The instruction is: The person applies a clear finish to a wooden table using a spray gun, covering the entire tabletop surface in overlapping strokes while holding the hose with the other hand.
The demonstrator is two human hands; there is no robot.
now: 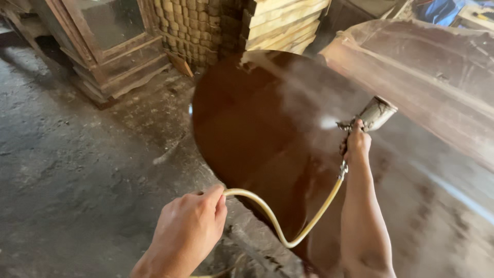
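Observation:
My right hand grips a metal spray gun held over a round, dark brown glossy tabletop. A pale mist streams from the gun's nozzle leftwards across the wood. A yellowish air hose loops down from the gun's base and back up to my left hand, which is closed around it near the tabletop's near edge.
A rough grey concrete floor spreads to the left. A wooden cabinet with a glass door stands at the back left, stacked timber planks behind the tabletop. A large reddish-brown wooden slab leans at the right.

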